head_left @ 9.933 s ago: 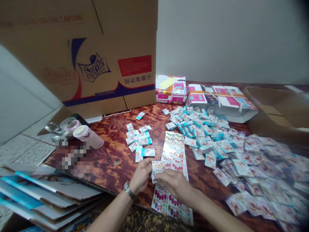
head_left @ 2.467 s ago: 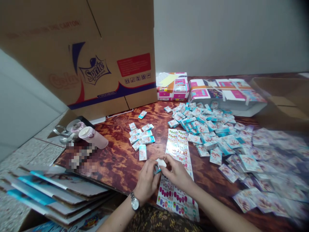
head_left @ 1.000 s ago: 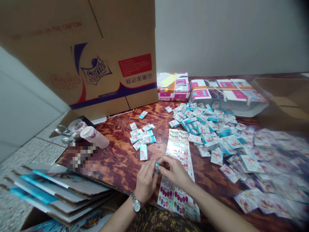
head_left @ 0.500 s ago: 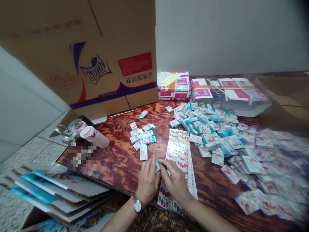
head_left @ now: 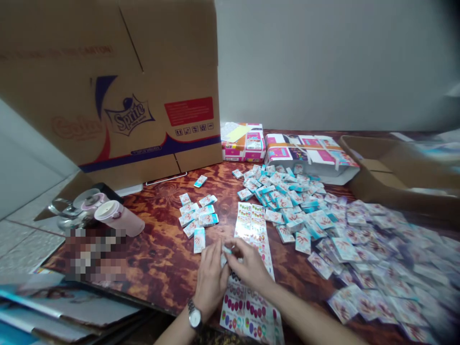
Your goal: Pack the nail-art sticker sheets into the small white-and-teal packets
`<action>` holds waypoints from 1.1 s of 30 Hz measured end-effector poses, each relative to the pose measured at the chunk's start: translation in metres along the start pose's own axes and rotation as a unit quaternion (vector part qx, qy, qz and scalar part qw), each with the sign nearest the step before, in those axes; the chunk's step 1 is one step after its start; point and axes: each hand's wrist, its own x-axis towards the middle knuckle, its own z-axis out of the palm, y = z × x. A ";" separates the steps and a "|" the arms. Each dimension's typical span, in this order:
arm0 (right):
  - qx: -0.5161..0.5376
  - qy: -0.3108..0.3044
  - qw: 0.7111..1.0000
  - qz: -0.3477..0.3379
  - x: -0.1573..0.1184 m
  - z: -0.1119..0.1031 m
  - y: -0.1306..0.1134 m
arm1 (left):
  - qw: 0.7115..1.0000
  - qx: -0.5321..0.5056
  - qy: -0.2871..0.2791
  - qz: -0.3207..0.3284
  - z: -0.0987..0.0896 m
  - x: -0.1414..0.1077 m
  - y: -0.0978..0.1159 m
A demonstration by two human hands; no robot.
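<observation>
Close together over the front of the table, both hands are on one small light-blue and white box (head_left: pixel 224 258), mostly covered by fingers. My left hand (head_left: pixel 210 275), with a watch (head_left: pixel 194 316) on its wrist, closes round the box from the left. From the other side, my right hand (head_left: pixel 249 266) pinches its upper end. Beneath the right hand and forearm lies a long sheet of colourful oval stickers (head_left: pixel 253 230). Just beyond the left hand is a small group of similar boxes (head_left: pixel 199 238), several of them lying loosely together.
A large pile of small boxes (head_left: pixel 287 201) and flat purple-edged packets (head_left: pixel 388 268) covers the right side. Behind stand a Sprite carton (head_left: pixel 179 72), pink-patterned packages (head_left: pixel 312 151) and an open cardboard box (head_left: pixel 391 163). A pink tumbler (head_left: pixel 124 218) lies left; flat cardboard pieces (head_left: pixel 89 302) are stacked lower left.
The view has turned to the right, so things appear further left and slightly lower. Both hands stay together on the small box, which now shows less between the fingers.
</observation>
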 end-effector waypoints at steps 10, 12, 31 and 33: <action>-0.099 0.212 0.971 0.045 0.062 -0.101 0.052 | 0.991 0.031 -0.118 0.050 0.011 -0.017 -0.011; -0.132 0.100 0.986 0.012 0.038 -0.085 0.057 | 0.987 0.043 -0.138 0.070 0.019 -0.025 -0.011; -0.228 -0.165 0.956 -0.080 -0.004 -0.037 0.022 | 0.995 -0.068 -0.071 -0.008 0.003 -0.007 -0.005; -0.148 -0.150 0.975 -0.073 0.003 -0.048 0.002 | 0.993 -0.107 -0.049 -0.021 -0.004 0.004 -0.006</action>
